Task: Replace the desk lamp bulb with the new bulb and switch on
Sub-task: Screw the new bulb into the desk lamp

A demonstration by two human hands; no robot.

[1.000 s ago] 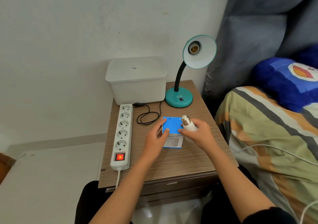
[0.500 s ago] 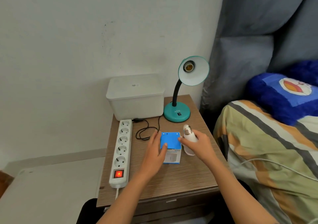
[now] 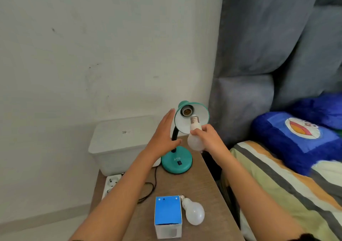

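Head view, and the fingers (image 3: pixel 204 129) of the right hand (image 3: pixel 209 141) are curled round the glass of the new bulb (image 3: pixel 194 141). Its screw cap (image 3: pixel 194 119) is aimed up into the lamp (image 3: pixel 172 166), just below the socket (image 3: pixel 186 111) and not yet in it.

The left hand (image 3: pixel 162 137) is flat, fingers straight and together, just left of the shade (image 3: pixel 202 114). Whether it touches the rim is impossible to tell.

The cap arrives at a slant to the socket, so a hurried twist could likely cross the thread and jam it. The neck (image 3: pixel 174 135) looks bendy. If the left hand doesn't brace the shade, a push from the bulb may swing the socket away.

The grip sits on smooth glass. A slip would drop the bulb toward the desk (image 3: pixel 203 185) edge right of the lamp.

In front of the lamp the other bulb (image 3: pixel 193 213) lies loose beside the blue box (image 3: pixel 167 213), and a brushing forearm could set it rolling. The switch (image 3: pixel 178 163) on the lamp's base waits untouched.
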